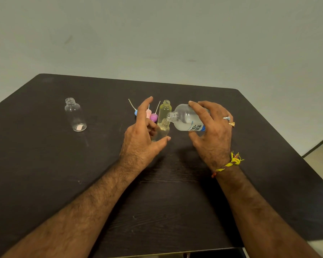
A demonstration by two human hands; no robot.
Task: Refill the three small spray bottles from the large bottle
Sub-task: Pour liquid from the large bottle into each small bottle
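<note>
My right hand (213, 131) grips the large clear bottle (186, 119), tipped on its side with its open neck over the mouth of a small clear bottle (163, 130). My left hand (142, 135) curls round that small bottle, thumb in front and middle fingers behind, while the index finger points up. A second small bottle (165, 109), uncapped and filled with pale liquid, stands just behind. A third small bottle (75, 115), uncapped and holding no liquid, stands alone at the far left. Three spray heads, blue (136, 112), pink (148, 113) and magenta (154, 117), lie behind my left hand.
Everything sits on a dark wooden table (45, 164) against a pale wall. The table's right edge (287, 142) drops to a light floor.
</note>
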